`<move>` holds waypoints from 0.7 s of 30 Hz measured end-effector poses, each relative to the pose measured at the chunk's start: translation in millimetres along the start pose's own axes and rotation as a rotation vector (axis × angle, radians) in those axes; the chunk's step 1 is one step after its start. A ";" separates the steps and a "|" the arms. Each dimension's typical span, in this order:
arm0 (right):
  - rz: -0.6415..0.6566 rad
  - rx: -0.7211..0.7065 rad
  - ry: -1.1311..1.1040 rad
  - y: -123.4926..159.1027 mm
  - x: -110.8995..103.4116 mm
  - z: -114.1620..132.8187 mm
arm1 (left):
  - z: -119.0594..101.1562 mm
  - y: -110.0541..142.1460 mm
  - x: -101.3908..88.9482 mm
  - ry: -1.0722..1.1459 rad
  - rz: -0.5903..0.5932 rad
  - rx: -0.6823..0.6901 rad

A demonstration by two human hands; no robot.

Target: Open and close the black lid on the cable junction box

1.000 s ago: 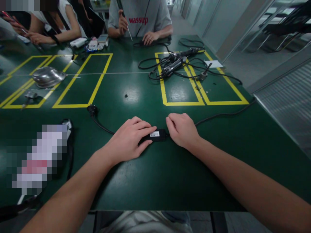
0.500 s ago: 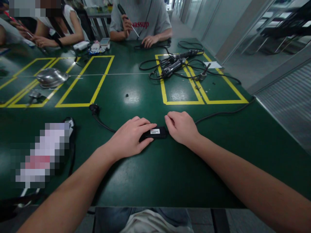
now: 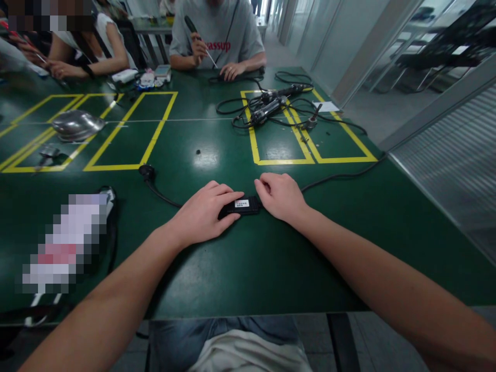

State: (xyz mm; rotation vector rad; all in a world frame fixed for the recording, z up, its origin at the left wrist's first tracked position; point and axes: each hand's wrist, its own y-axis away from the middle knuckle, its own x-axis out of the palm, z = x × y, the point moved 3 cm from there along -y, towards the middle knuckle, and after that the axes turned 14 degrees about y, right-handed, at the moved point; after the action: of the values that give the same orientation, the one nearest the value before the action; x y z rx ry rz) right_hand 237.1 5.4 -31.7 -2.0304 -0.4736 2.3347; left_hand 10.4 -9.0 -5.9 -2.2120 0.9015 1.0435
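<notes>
the left hand [image 3: 203, 213] is grasping the black box [image 3: 247, 208], palm down; the right hand [image 3: 281, 195] is curling beside it, whether clenching the cable [image 3: 341, 176] i cannot tell.

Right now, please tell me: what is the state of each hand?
Left hand: closed over the black box, holding it between thumb and fingers.
Right hand: curled closed beside the box's end; whether it grips the black cable cannot be told.
</notes>
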 end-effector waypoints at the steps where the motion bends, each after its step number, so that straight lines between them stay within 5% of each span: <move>1: 0.007 0.007 0.001 -0.2 -0.5 0.1 | 0.4 -0.2 0.4 -0.001 -0.001 0.000; 21: 0.038 -0.071 -0.022 5.8 -0.9 -6.5 | -2.0 -0.9 2.2 -0.028 0.000 -0.022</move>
State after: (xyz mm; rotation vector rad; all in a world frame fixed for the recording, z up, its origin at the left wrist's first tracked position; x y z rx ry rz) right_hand 244.5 1.1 -33.0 -2.0644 -0.5311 2.3979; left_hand 13.1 -10.6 -6.4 -2.2097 0.8814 1.0865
